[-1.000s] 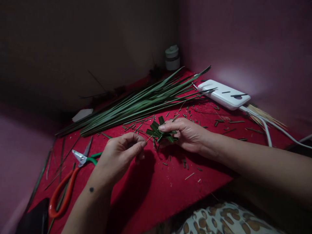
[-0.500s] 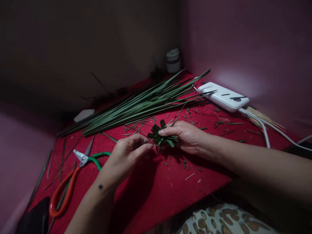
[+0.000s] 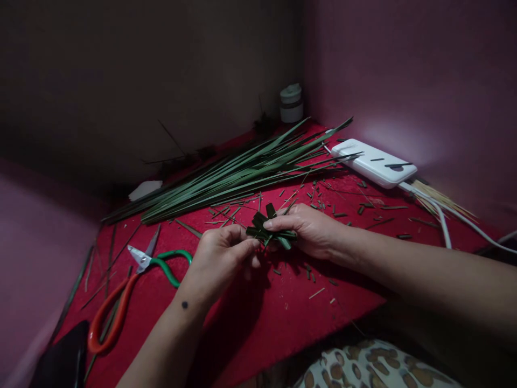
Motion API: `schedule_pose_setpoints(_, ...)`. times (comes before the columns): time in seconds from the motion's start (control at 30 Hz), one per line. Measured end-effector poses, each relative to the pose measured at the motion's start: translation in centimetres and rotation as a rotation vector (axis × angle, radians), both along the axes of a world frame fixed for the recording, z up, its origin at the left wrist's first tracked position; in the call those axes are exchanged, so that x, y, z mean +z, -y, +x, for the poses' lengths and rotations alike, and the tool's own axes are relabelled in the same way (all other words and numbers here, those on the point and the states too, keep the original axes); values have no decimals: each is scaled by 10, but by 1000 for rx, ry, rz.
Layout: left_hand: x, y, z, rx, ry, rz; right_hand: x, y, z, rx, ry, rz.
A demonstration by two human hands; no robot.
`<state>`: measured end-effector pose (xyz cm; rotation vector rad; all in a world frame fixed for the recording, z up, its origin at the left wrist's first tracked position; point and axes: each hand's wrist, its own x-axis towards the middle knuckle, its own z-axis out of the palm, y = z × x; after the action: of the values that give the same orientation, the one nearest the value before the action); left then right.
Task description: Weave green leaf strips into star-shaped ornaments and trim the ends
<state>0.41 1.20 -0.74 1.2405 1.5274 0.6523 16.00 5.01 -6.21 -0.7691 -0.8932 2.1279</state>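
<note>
Above the red tabletop, my right hand (image 3: 305,226) pinches a small dark green flower shape (image 3: 266,229) of folded leaf strips, thumb on its top. Its short loops fan outward like petals. My left hand (image 3: 230,248) is at the flower's left side, thumb and forefinger closed on the edge of a strip; the exact grip is partly hidden. Left of that hand lie scissors (image 3: 141,264) with one orange and one green handle, blades apart. Behind both hands stretches a bundle of long green leaf strips (image 3: 234,172).
A white power bank (image 3: 374,161) with a white cable (image 3: 442,221) lies at the right. Pale thin sticks (image 3: 448,205) are beside it. A white-lidded jar (image 3: 291,103) stands in the back corner. Leaf clippings (image 3: 311,275) litter the red table (image 3: 307,328). A black object (image 3: 60,358) is at lower left.
My left hand has moved right and in to the flower, its thumb and forefinger closing at the edge. My right hand keeps its pinch. The whole view has shifted slightly.
</note>
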Motion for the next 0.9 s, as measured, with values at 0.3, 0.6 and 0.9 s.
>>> schedule_pose_setpoints(0.3, 9, -10, -36, -191, 25, -21, 11, -7, 9, -125, -22, 0)
schedule_pose_setpoints(0.6, 7, -9, -27, -159, 13, -23, 13, -10, 11, -195, -10, -28)
schedule_pose_setpoints(0.9, 1, -3, -3, -78, 57, 16, 8, -5, 7, 1, -39, -1)
